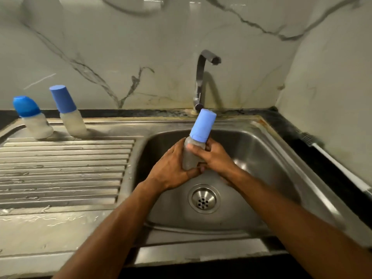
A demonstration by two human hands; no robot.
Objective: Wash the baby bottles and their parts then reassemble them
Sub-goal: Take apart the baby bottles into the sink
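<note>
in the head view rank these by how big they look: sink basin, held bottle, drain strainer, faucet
1. sink basin
2. and 3. held bottle and faucet: about alike, and the bottle is nearer the camera, so unranked
4. drain strainer

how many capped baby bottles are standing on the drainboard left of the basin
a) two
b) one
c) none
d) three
a) two: a bottle with a rounded blue cap and a bottle with a tall blue cap stand on the drainboard, while the third bottle is gripped by the left hand and right hand over the basin.
</note>
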